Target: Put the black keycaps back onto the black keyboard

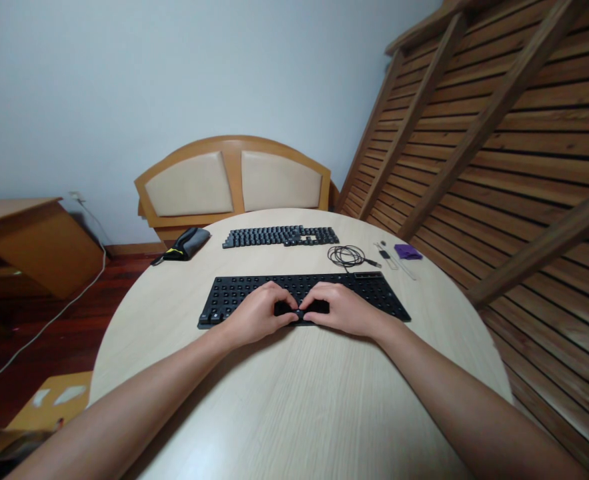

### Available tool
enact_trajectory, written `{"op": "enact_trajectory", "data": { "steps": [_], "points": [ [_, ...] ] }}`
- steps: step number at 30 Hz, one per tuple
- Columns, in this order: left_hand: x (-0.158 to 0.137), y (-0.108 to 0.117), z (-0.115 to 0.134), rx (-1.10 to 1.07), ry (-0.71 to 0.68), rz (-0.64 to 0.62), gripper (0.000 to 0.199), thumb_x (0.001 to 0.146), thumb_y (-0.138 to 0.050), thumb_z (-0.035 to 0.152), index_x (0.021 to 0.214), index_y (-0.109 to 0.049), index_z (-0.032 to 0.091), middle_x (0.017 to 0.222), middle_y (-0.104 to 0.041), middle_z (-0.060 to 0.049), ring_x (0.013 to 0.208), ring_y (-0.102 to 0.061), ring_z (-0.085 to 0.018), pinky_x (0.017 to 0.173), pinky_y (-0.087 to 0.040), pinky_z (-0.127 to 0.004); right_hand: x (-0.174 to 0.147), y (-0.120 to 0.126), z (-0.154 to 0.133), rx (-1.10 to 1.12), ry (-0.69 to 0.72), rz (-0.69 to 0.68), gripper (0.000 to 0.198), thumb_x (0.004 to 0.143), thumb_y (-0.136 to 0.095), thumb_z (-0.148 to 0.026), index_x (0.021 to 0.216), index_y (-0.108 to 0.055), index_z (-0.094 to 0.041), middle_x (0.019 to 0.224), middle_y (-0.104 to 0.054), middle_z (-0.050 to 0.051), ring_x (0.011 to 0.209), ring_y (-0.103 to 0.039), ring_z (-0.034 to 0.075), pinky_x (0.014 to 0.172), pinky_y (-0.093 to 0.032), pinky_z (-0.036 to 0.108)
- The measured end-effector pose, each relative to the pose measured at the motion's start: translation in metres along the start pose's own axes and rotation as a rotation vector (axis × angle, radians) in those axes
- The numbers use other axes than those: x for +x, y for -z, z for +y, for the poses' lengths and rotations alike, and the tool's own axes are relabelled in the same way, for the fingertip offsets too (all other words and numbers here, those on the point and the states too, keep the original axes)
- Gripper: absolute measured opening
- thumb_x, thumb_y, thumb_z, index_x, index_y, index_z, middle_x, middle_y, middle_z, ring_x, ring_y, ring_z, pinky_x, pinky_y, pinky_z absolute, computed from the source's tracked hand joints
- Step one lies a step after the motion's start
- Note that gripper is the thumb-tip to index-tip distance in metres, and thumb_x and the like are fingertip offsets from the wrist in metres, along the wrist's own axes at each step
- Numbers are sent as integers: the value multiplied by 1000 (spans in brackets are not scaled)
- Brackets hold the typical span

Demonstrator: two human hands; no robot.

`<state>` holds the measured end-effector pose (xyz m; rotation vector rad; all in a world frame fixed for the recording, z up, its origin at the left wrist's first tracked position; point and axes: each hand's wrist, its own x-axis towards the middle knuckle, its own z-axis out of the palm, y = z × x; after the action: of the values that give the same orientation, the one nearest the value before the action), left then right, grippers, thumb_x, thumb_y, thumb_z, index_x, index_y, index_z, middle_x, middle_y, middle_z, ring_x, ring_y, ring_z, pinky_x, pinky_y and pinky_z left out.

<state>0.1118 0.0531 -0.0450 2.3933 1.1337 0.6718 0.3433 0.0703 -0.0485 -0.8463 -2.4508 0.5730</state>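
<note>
A black keyboard [374, 291] lies on the round table, most of its switches bare of caps. A few keycaps [214, 318] sit in its front row at the left corner. At the middle of its front edge, both of my hands meet over a small dark keycap [299, 313]. The thumb and fingers of my left hand [259, 311] close on it from the left. My right hand [343, 309] pinches it from the right, its fingertips nearly touching the left ones. Part of the keyboard is hidden under my hands.
Behind the keyboard, loose keycaps [264, 237] are laid out in rows. A coiled cable [347, 256], small tools [387, 256] and a purple cloth [407, 251] lie to the right. A black-and-grey pouch [188, 244] rests at the table's [294, 400] left edge.
</note>
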Motion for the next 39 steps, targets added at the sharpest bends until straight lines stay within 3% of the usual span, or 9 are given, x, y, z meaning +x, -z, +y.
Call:
{"op": "enact_trajectory", "data": {
  "steps": [20, 39],
  "points": [
    [-1, -2, -4, -7, 11, 9, 10, 89, -70, 27, 98, -74, 23, 96, -73, -3, 98, -63, -23, 87, -49, -36, 0, 2, -2, -19, -16, -10, 13, 89, -71, -23, 101, -75, -22, 97, -75, 5, 93, -67, 19, 84, -48, 32],
    [0, 0, -2, -42, 44, 18, 5, 87, -71, 25, 89, -75, 23, 91, -76, -1, 90, -67, -21, 84, -49, -34, -2, 0, 1, -22, 5, -10, 12, 90, -69, -25, 100, -75, -22, 96, -75, 5, 91, -67, 19, 84, -49, 32]
  ]
}}
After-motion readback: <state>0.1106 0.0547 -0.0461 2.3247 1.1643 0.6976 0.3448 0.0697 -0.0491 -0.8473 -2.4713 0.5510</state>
